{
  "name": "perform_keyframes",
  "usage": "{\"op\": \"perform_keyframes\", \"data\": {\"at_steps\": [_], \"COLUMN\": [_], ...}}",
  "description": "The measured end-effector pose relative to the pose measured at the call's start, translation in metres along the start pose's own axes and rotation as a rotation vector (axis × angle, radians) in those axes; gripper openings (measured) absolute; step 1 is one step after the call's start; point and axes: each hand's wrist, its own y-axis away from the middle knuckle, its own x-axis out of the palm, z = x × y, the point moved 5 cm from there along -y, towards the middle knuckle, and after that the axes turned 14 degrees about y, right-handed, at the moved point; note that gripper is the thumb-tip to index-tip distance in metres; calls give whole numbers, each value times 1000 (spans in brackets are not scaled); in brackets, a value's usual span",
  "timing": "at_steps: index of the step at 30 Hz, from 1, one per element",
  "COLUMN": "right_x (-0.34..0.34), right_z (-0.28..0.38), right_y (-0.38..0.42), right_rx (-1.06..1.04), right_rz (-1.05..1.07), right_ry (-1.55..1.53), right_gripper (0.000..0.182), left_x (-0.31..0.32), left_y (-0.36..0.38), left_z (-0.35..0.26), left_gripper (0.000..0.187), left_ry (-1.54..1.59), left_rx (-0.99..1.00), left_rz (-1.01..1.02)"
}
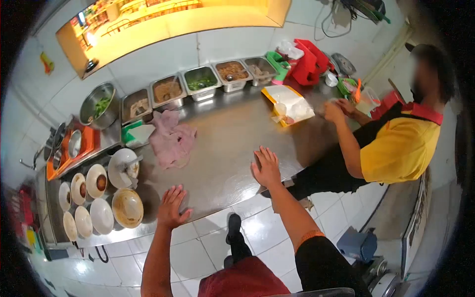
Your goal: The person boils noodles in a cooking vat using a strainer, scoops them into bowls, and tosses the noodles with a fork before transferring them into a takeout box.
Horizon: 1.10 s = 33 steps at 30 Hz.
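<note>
My left hand (171, 206) rests palm down on the front edge of the steel counter (217, 148), its fingers apart and nothing in it. Flat on the same counter, farther right, lies my right hand (266, 167), also with spread fingers and holding nothing. A crumpled pink cloth (171, 140) lies beyond my left hand. To its left several bowls stand in rows, the nearest a stained yellowish bowl (127, 208). Beyond my right hand is a yellow-edged white paper sheet (289, 105) with small clear bags on it.
Along the wall stand several steel food pans (202, 84) and a big steel bowl (100, 105) with greens. An orange tray (74, 151) with metal dishes sits left. A co-worker in a yellow shirt (398, 148) stands at right, hands over the counter. A red container (309, 63) is behind.
</note>
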Motion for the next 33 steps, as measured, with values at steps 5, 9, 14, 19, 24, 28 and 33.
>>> {"op": "perform_keyframes", "data": {"at_steps": [5, 9, 14, 19, 24, 28, 33], "right_x": [1, -6, -7, -3, -5, -6, -9], "right_z": [3, 4, 6, 4, 4, 3, 4], "right_y": [1, -2, -4, -4, -3, -2, -3], "right_rx": [-5, 14, 29, 15, 25, 46, 49], "right_rz": [4, 21, 56, 59, 53, 54, 47], "right_ry": [0, 6, -12, 4, -8, -18, -34], "right_gripper": [48, 49, 49, 49, 49, 49, 48], "left_x": [0, 0, -2, -1, 4, 7, 7], "left_y": [3, 1, 0, -1, 0, 1, 0], "left_z": [7, 8, 8, 7, 13, 14, 13], "left_gripper": [64, 63, 64, 63, 63, 65, 63], "left_ry": [7, -6, -32, -33, -39, -35, -39], "left_rx": [20, -12, -17, -34, -29, -38, -53], "left_rz": [-20, 13, 9, 28, 62, 63, 70]}}
